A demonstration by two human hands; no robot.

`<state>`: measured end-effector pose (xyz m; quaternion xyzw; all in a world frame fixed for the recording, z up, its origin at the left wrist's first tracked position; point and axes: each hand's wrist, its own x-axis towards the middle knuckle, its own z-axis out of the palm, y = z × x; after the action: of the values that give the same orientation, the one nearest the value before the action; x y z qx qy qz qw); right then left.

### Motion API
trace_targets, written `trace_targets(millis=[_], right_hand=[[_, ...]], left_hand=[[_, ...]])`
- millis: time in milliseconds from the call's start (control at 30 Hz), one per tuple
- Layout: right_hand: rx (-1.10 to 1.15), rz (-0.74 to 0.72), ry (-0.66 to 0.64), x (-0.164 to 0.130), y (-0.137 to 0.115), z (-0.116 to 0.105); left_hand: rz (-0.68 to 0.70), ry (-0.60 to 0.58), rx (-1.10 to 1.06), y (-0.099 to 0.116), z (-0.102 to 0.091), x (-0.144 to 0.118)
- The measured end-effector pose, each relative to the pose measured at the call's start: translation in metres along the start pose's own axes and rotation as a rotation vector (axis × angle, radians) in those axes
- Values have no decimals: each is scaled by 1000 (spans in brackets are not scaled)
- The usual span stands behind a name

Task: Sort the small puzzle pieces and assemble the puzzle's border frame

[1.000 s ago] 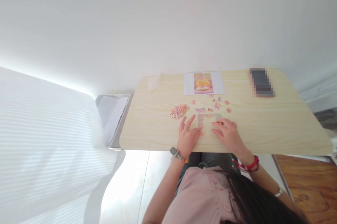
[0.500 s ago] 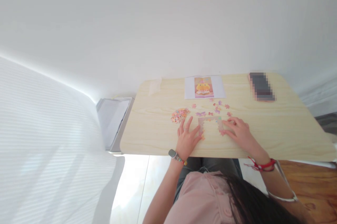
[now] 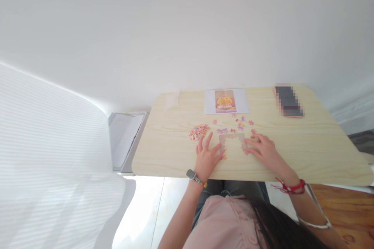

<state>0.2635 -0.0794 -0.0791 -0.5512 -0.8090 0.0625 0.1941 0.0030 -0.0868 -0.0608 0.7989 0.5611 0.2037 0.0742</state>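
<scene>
A partly built jigsaw frame (image 3: 231,141) lies near the front edge of a light wooden table (image 3: 306,143). My left hand (image 3: 206,156) rests flat with fingers spread, its thumb touching the frame's left side. My right hand (image 3: 263,149) lies on the table with its fingertips pressing on the frame's right side. A heap of loose puzzle pieces (image 3: 198,131) sits just beyond my left hand. Several single pieces (image 3: 240,123) are scattered behind the frame. A printed reference picture (image 3: 225,101) lies at the table's far edge.
A phone (image 3: 288,101) lies at the far right of the table. A small pale packet (image 3: 171,99) sits at the far left corner. A stack of papers (image 3: 124,138) stands left of the table, beside a white bed (image 3: 43,163). A white wall is behind.
My right hand has slid from over the middle of the frame to its right side. My left hand has stayed at the left side.
</scene>
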Motion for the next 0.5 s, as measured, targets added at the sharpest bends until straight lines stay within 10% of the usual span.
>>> trace_targets(millis=[500], right_hand=[[6, 207, 140, 14, 51, -13]], left_hand=[[8, 99, -28, -5, -6, 0]])
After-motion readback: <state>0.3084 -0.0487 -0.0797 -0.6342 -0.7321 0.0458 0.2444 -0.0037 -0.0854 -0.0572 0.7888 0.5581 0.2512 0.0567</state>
